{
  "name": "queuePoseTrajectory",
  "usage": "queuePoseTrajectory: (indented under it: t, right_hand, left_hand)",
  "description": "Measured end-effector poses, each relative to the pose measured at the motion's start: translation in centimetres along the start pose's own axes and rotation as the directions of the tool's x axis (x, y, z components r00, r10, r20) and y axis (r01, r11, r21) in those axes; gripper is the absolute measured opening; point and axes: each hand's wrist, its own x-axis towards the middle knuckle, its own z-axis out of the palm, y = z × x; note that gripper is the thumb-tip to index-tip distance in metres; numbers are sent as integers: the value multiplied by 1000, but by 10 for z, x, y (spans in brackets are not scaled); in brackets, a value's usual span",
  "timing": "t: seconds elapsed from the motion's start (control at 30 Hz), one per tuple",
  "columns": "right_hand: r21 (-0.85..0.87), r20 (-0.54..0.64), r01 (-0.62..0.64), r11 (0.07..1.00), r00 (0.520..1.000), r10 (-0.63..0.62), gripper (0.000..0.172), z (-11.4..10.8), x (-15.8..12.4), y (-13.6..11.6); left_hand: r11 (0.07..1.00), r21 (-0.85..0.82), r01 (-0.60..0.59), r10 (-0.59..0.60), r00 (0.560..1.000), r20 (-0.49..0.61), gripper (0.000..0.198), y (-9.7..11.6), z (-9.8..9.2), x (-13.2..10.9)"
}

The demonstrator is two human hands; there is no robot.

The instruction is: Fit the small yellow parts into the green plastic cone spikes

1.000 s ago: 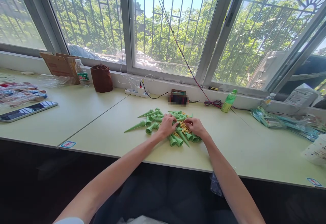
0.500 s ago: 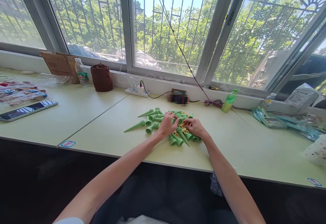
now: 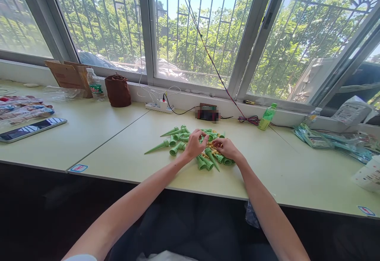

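Note:
A heap of green plastic cone spikes (image 3: 178, 144) lies on the pale green table (image 3: 124, 146), with small yellow pieces (image 3: 211, 147) in its middle. My left hand (image 3: 195, 144) rests on the heap, its fingers curled around a green cone. My right hand (image 3: 225, 148) sits beside it, fingers pinched among the yellow pieces; what it holds is too small to make out. The two hands nearly touch.
Along the window sill stand a brown pouch (image 3: 118, 91), a cardboard box (image 3: 69, 75), a small bottle (image 3: 95, 84), a power strip (image 3: 158, 106) with cables, and a green bottle (image 3: 267, 117). A phone (image 3: 31, 129) and packets lie left; plastic bags (image 3: 332, 140) lie right.
My left hand has lifted slightly and its fingers have curled up with a green cone. My right hand has shifted a little toward the yellow pieces.

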Motion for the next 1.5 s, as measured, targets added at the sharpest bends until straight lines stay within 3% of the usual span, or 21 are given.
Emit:
queuePoseTrajectory:
  t: [0.57, 0.83, 1.0, 1.17, 1.5]
  right_hand:
    - [25, -13, 27, 999, 1000, -27, 24, -1, -2, -5]
    - [128, -103, 61, 990, 994, -48, 18, -5, -1, -9]
    - [255, -204, 111, 960, 977, -59, 17, -5, 1, -7]
    - [404, -223, 117, 907, 975, -26, 25, -5, 3, -7]
    - [554, -256, 123, 824, 966, 28, 37, -11, 1, -14]
  left_hand:
    - [961, -221, 169, -171, 985, 10, 27, -2, 0, 2]
    - [774, -521, 360, -331, 931, 152, 28, -1, 1, 4]
    - [701, -601, 385, -333, 921, 201, 34, 0, 3, 6]
    - [641, -659, 393, -303, 919, 254, 34, -5, 8, 5]
    - [740, -587, 329, -186, 938, 292, 29, -16, 14, 2]
